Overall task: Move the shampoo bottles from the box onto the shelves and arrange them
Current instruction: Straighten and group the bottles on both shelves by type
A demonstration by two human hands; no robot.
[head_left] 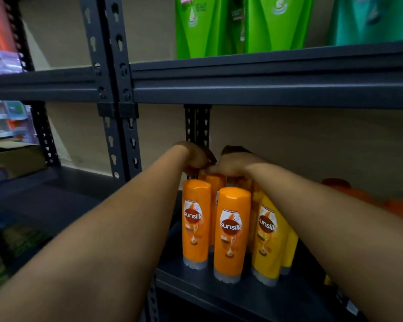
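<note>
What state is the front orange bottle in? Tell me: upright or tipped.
Upright. The front orange bottle stands on its grey cap on the shelf, label facing out, with neither hand touching it.

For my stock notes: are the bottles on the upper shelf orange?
No, the upper shelf holds green bottles; the orange bottles stand below.

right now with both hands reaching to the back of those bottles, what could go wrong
1. Both forearms pass right over the front orange bottles; a brush on pulling back could topple them toward the shelf edge.
2. The yellow bottle leans beside the right arm, so it may tip.
3. The left hand and right hand work on back bottles that are mostly hidden, so a poor grip might go unnoticed.
</note>
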